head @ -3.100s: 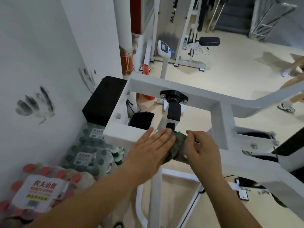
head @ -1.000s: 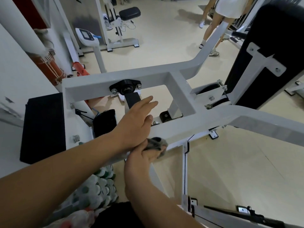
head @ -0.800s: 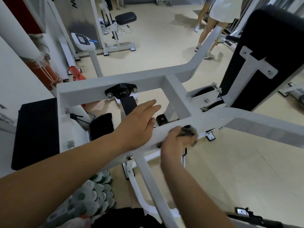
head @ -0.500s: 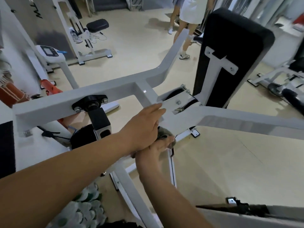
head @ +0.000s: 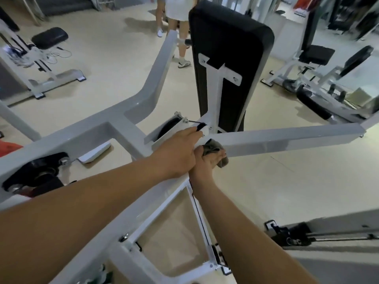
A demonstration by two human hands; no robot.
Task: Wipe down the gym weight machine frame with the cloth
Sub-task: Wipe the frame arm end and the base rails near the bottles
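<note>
The white weight machine frame (head: 287,138) spreads across the head view in angled bars, with a tall black back pad (head: 229,64) standing behind it. My right hand (head: 207,162) grips a bunched grey-green cloth (head: 213,149) against the near side of the bar that runs off to the right. My left hand (head: 178,152) lies flat on top of the frame just left of the cloth, fingers straight and reaching toward a bracket with a black pulley (head: 170,126). Part of the cloth is hidden inside my right fist.
A black bearing block (head: 39,173) is bolted to the frame at the left. Other white machines (head: 320,78) with black pads stand at the right and far left. A person's legs (head: 180,37) show behind the back pad. A cable and black clamp (head: 293,238) lie low right.
My view has swung right along the frame. Both hands have travelled right along the near bar, my right hand carrying the cloth from the left section to the junction below the back pad.
</note>
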